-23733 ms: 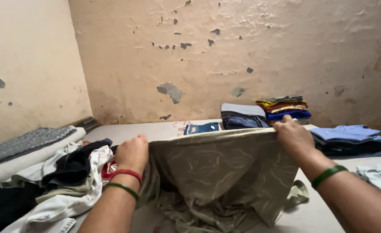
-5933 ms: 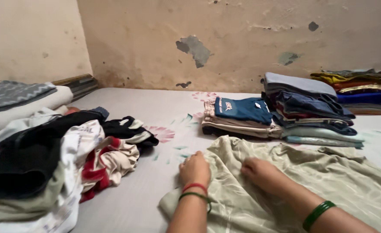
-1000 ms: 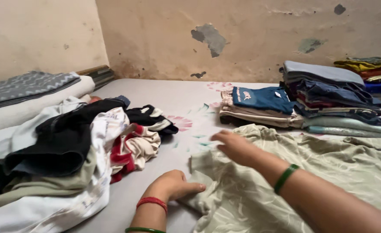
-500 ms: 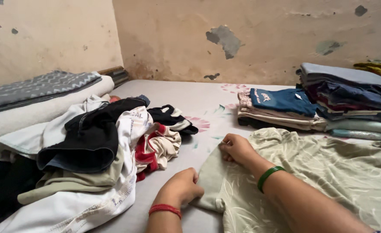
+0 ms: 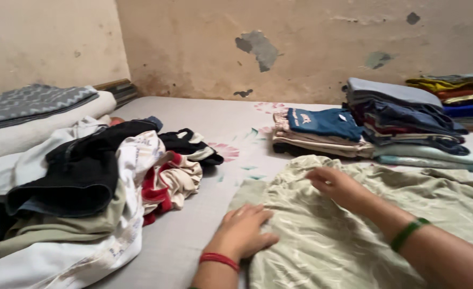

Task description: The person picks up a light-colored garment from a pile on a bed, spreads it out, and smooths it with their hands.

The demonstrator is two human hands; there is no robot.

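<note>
A pale green patterned garment [image 5: 365, 235] lies spread on the bed sheet [image 5: 204, 115] in front of me. My left hand [image 5: 244, 231] rests flat on its left edge, fingers apart, with a red bangle at the wrist. My right hand [image 5: 339, 187] lies on the cloth further in, fingers loosely curled against the fabric, with a green bangle on the forearm. Neither hand lifts the cloth.
A heap of unfolded clothes [image 5: 86, 182], black, white, red and cream, lies to the left. Folded stacks [image 5: 322, 134] [image 5: 407, 120] [image 5: 453, 99] stand along the far wall on the right. A rolled grey and white bedding [image 5: 38, 115] lies at far left.
The sleeve that stuck out at the left has been folded in. Both hands have gone from pinching the cloth's edge to lying on top of it; my right hand moved right.
</note>
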